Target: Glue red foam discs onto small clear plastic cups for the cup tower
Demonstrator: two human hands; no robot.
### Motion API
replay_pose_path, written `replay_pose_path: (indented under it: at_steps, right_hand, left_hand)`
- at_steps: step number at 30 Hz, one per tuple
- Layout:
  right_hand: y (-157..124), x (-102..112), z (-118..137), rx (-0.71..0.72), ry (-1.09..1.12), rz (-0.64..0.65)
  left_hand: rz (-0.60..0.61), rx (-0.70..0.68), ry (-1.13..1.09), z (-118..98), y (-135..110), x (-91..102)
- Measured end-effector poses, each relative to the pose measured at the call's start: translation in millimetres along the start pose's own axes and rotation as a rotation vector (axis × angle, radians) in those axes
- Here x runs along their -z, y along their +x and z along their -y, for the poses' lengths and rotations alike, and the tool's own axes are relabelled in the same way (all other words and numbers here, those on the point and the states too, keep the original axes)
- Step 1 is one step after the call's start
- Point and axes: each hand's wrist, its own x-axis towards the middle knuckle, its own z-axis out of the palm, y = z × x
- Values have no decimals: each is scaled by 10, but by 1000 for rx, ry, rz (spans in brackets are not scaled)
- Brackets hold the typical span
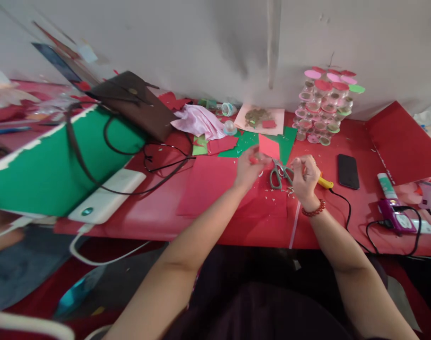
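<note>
My left hand (249,167) is closed in a pinch on a pink-red sheet of paper (268,145), held upright above the red tabletop. My right hand (306,177) is closed too; a yellow-handled tool (324,182) with a black cord sticks out from it to the right. Grey-handled scissors (279,174) lie on the table between the two hands, with small paper scraps (277,191) around them. A red bead bracelet (313,211) circles my right wrist.
A black phone (348,171) lies right of my hands. Stacked small clear jars (323,111) stand by the wall. A brown bag (135,101), green sheet (52,165), white power bank (107,196), glue tube (386,185), purple device (396,219) and glue gun (430,191) crowd the table.
</note>
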Motion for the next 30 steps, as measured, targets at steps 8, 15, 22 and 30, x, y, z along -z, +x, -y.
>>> replay_pose_path:
  at_steps: [8,15,22,30]
  right_hand:
    - [-31,-119,12,-341,179,106]
    - [-22,-212,107,-1011,979,363]
    - [-63,-252,53,-959,1054,357]
    - [-36,-219,-110,-755,789,183]
  left_hand:
    - [82,142,-257,-102,87,-180]
    - [160,49,-189,-36,14,-126]
    - [337,147,-71,-40,-88,-146]
    - [384,-236,106,-198,210,276]
